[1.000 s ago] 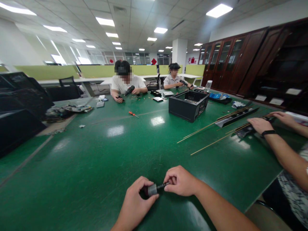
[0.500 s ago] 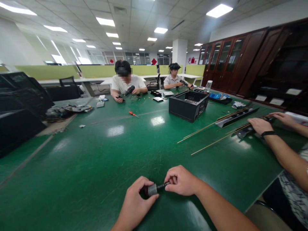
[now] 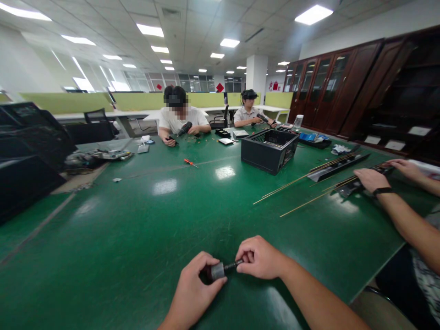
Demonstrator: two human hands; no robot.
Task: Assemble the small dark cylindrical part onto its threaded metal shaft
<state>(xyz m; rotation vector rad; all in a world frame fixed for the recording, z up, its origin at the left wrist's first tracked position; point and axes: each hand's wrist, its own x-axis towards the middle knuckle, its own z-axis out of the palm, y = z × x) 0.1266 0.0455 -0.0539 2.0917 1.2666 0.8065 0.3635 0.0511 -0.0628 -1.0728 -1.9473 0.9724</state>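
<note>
Near the front edge of the green table, my left hand [image 3: 195, 286] grips a grey metal cylinder [image 3: 217, 271] between thumb and fingers. A thin dark shaft [image 3: 230, 266] sticks out of the cylinder towards the right. My right hand [image 3: 257, 259] pinches the shaft's far end with thumb and fingertips. The cylinder and shaft lie nearly level, tilted up a little to the right. My left palm and fingers hide the cylinder's left end, and the shaft's tip is covered by my right fingers.
A co-worker's hands [image 3: 373, 179] at the right handle long thin golden rods [image 3: 302, 206] over dark trays. A black computer case [image 3: 259, 156] stands beyond, and an orange screwdriver [image 3: 189, 162] lies on the table [image 3: 137, 229]. Two people sit opposite, holding dark power drills.
My hands and the metal cylinder stay nearly in place. One golden rod by the co-worker at the right has slid slightly back towards that person's hands.
</note>
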